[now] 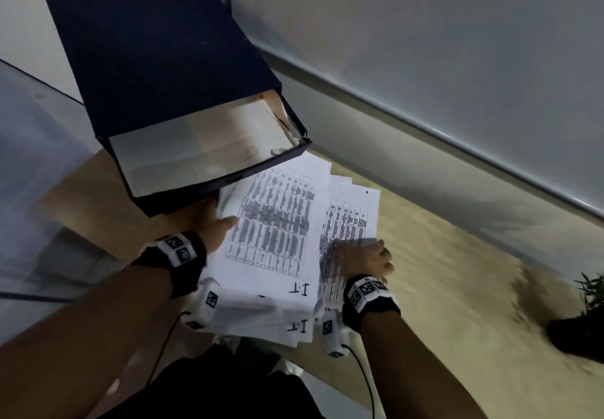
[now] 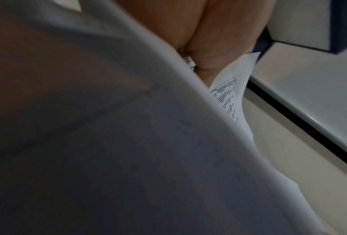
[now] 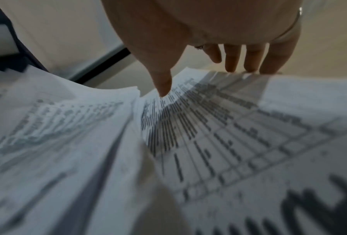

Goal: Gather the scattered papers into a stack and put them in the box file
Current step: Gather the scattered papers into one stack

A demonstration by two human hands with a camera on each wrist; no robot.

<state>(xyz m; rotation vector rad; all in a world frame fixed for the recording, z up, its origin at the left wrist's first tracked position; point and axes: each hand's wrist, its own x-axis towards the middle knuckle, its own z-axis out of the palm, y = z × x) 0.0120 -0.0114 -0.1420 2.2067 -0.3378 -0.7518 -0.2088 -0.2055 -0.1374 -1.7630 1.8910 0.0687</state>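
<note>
A loose stack of printed papers [image 1: 277,238] hangs fanned out above the wooden table, just in front of the box file [image 1: 163,68]. The box file is dark navy, its lid is raised and its pale inside shows. My left hand [image 1: 219,222] grips the stack's left edge, thumb on top, right below the box's front wall. My right hand [image 1: 369,255] holds the right-hand sheets, thumb on top. In the right wrist view the right hand [image 3: 188,47] has its thumb tip on the papers [image 3: 208,135] and its fingers past their far edge. In the left wrist view the papers [image 2: 128,143] hide most of my left hand [image 2: 208,31].
The wooden table [image 1: 441,271] runs along a grey wall panel [image 1: 425,58]. A plant in a dark pot [image 1: 581,327] stands at the right edge. Black cables [image 1: 362,376] trail from both wrist cameras. A corner of the box file [image 2: 345,23] shows beside the left hand.
</note>
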